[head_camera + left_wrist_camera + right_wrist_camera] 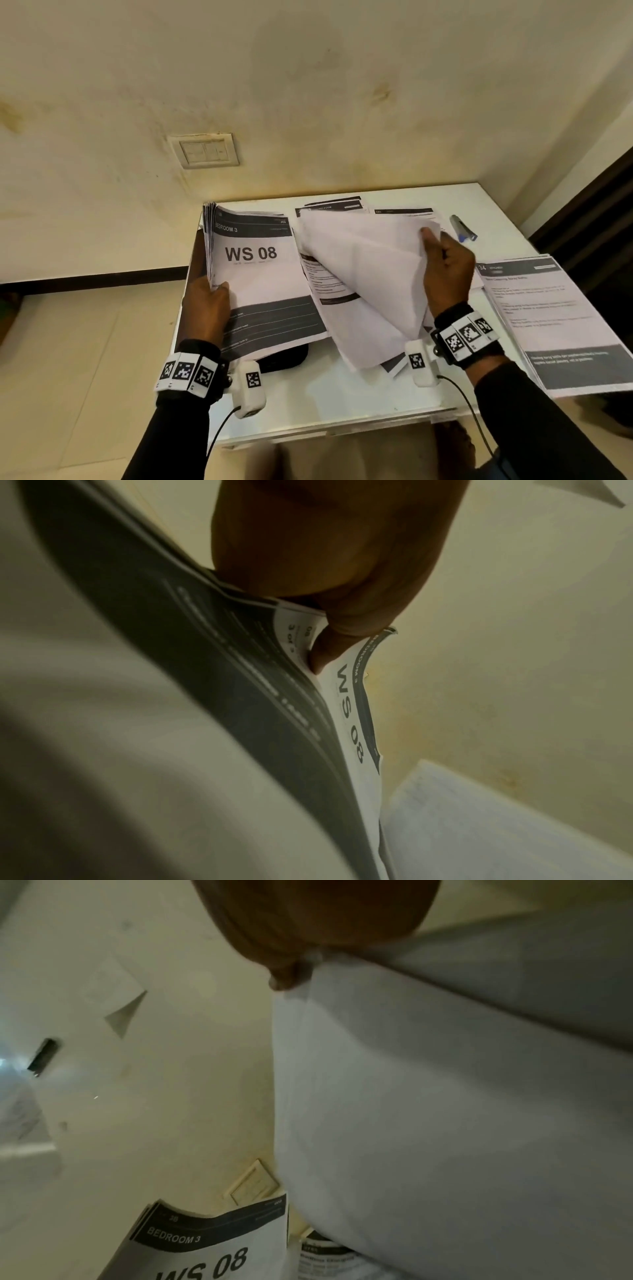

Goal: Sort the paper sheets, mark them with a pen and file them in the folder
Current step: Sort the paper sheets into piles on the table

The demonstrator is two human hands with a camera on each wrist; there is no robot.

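My left hand [209, 301] grips a thick stack of printed sheets [255, 270] by its left edge, thumb on the top page marked "BEDROOM 3, WS 08"; the same stack [352, 723] fills the left wrist view and shows in the right wrist view [212, 1242]. My right hand [445, 270] pinches several sheets [370, 270] by their far edge and holds them lifted, blank backs up, over the table's middle. More printed sheets [329, 287] lie under them. A pen [463, 229] with a blue tip lies at the back right. A dark folder [284, 356] peeks out beneath the left stack.
The small white table [325, 397] stands against a cream wall with a switch plate [205, 151]. Another pile of printed pages [561, 318] overhangs the table's right edge. Further sheets [404, 212] lie at the back. Cables run from both wrist cameras.
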